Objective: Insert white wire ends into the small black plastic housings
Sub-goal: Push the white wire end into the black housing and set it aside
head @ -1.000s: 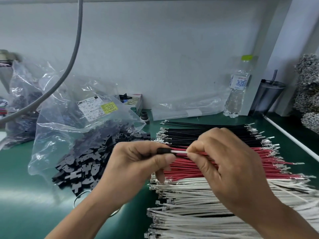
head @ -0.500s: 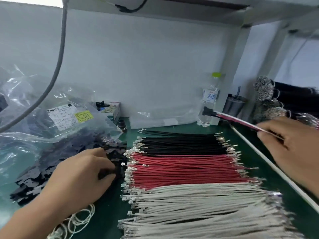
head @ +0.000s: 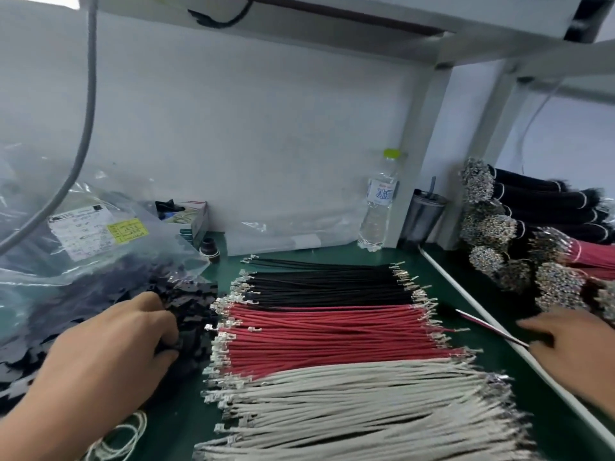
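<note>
Our left hand (head: 109, 344) digs into the heap of black housings (head: 193, 314) beside the white wires (head: 349, 404), fingers curled around some. Our right hand (head: 572, 347) pinches the finished wires (head: 482, 324) near the table edge, blurred.

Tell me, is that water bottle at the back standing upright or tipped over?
Upright. The water bottle stands on its base on the green table against the white back wall, green cap at the top.
</note>
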Demonstrator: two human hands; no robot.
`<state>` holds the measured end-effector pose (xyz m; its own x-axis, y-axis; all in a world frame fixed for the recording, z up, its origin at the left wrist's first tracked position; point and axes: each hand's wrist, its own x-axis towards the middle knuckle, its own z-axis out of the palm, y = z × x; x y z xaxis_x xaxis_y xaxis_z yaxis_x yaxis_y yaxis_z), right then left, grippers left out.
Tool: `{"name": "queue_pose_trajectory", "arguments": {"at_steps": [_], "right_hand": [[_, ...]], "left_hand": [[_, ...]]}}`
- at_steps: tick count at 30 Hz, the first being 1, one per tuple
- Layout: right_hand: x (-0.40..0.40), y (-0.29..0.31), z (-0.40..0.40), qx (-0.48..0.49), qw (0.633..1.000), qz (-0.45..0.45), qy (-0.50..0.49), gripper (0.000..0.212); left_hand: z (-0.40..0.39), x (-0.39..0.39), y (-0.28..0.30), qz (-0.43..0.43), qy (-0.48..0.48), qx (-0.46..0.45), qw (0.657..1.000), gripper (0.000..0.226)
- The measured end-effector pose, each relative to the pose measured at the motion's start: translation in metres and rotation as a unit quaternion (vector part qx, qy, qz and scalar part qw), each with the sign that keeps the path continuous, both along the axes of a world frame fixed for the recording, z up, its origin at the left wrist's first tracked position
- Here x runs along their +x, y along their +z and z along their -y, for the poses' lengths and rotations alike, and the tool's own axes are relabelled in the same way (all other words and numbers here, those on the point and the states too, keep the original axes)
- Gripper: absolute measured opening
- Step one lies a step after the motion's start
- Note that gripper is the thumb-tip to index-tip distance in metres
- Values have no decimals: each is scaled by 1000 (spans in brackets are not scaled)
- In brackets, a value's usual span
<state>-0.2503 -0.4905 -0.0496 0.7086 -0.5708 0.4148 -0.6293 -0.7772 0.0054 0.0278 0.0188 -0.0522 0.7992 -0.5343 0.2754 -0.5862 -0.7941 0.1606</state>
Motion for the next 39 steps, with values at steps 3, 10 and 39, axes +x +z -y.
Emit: {"name": "queue_pose_trajectory", "arguments": {"at_steps": [3, 10, 39], "right_hand": [[50, 41, -76, 13, 991, 56, 119, 17], [198, 49, -212, 141, 927, -41, 344, 25], [215, 72, -226, -125, 902, 64, 409, 25]], "left_hand": [[7, -10, 5, 35, 31, 27, 999, 27], [13, -24, 12, 41, 44, 84, 995, 28], [16, -31, 23, 86, 88, -97, 988, 8]]}}
